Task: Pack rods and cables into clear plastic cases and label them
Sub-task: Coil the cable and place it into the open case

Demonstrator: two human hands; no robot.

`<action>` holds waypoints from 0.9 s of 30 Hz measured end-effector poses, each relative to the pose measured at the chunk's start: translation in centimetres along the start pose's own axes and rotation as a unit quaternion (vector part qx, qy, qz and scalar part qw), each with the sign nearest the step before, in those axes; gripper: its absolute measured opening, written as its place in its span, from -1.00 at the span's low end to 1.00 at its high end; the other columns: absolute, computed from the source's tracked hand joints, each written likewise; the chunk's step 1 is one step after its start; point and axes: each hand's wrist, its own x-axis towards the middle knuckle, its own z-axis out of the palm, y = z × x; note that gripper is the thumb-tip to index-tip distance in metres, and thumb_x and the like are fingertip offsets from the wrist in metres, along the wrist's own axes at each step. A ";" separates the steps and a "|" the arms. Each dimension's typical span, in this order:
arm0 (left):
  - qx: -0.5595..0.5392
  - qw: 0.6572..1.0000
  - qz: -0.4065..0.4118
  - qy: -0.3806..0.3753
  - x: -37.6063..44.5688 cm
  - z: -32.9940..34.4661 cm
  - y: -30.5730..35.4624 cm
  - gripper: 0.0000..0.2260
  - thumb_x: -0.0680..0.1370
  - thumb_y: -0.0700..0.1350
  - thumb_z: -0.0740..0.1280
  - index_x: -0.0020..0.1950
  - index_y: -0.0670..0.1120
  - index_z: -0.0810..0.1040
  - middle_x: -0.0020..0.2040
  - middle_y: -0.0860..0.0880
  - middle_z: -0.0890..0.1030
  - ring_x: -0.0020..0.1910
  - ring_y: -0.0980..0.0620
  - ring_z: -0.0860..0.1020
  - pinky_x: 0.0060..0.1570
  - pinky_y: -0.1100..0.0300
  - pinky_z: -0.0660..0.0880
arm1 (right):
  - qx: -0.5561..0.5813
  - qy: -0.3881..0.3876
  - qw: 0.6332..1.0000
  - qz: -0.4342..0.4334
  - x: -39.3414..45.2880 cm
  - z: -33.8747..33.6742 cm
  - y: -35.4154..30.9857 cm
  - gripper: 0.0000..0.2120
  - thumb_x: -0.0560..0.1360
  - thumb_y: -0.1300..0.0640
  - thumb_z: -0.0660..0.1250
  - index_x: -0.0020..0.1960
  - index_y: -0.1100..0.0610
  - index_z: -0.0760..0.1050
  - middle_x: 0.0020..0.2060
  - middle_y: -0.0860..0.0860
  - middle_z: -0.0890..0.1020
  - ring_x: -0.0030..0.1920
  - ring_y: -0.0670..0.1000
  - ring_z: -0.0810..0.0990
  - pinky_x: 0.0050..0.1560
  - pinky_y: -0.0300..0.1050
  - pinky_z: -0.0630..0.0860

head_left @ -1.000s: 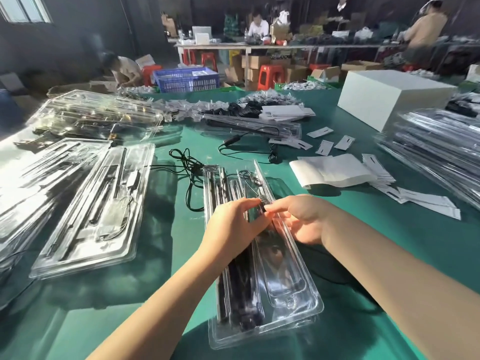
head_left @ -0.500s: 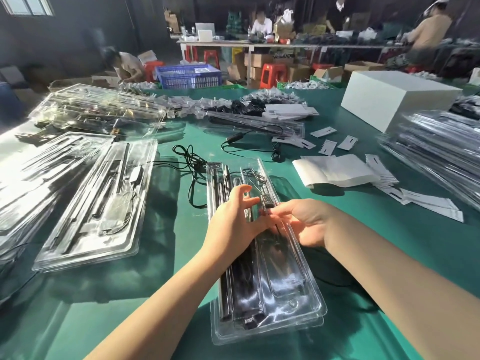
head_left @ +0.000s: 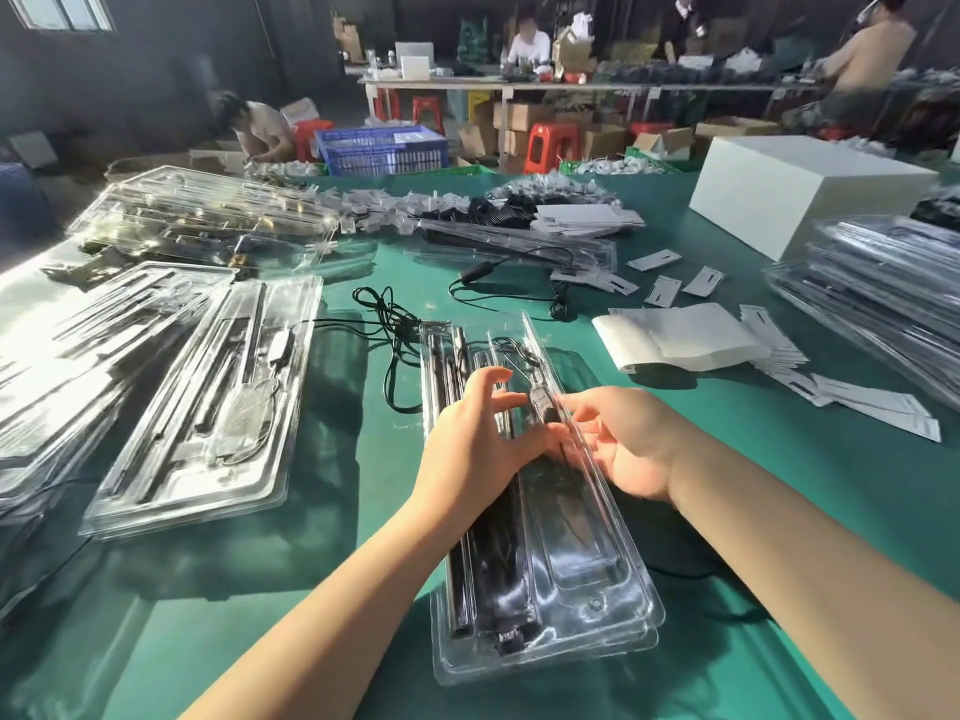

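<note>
A long clear plastic case (head_left: 592,595) lies in front of me on the green table, with black rods (head_left: 488,553) in its left channels. A black cable (head_left: 395,345) trails out of its far end, and a small inline cable module (head_left: 540,400) sits in the case's middle. My left hand (head_left: 478,439) rests over the rods with fingers spread and straight. My right hand (head_left: 618,439) lies on the case's right side, fingers loosely extended toward the module, gripping nothing that I can see.
Packed clear cases (head_left: 208,407) lie at the left, with more stacked (head_left: 883,293) at the right. White paper and labels (head_left: 680,340) sit right of the case, beside a white box (head_left: 800,194). A loose cable (head_left: 498,288) lies beyond. People work at benches behind.
My left hand's fingers have lifted and spread off the module they were pinching. My right hand has slid slightly toward me and relaxed.
</note>
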 end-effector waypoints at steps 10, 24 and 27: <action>-0.014 1.000 -0.006 -0.010 0.2 -0.3 -0.1 -0.43 0.29 0.26 0.49 0.21 0.10 0.43 0.11 0.21 0.61 -0.18 0.46 0.50 -0.23 0.62 0.35 | -0.032 -0.053 0.997 -0.036 -0.3 -0.4 -0.3 -0.71 0.55 0.44 0.19 0.21 0.27 0.53 -0.35 0.12 0.66 -0.53 -0.09 0.59 -0.54 -0.29 0.47; -0.041 0.999 -0.013 0.011 0.4 0.0 -0.5 -0.53 0.33 0.18 0.52 0.14 0.09 0.48 -0.02 0.29 0.58 -0.01 0.49 0.51 -0.09 0.49 0.48 | -0.274 0.115 0.932 -0.208 1.3 -0.1 2.2 -0.86 0.50 0.08 0.42 0.04 -0.08 0.64 -0.08 -0.01 0.66 -0.10 0.06 0.58 -0.14 -0.12 0.50; -0.034 0.999 -0.004 0.016 0.4 0.1 -0.4 -0.54 0.33 0.20 0.51 0.14 0.09 0.48 0.03 0.21 0.63 0.01 0.37 0.56 -0.06 0.37 0.53 | -0.300 0.110 0.919 -0.231 1.4 -0.2 2.1 -0.76 0.47 0.06 0.45 0.13 -0.09 0.59 -0.08 -0.09 0.62 -0.19 -0.08 0.52 -0.34 -0.29 0.35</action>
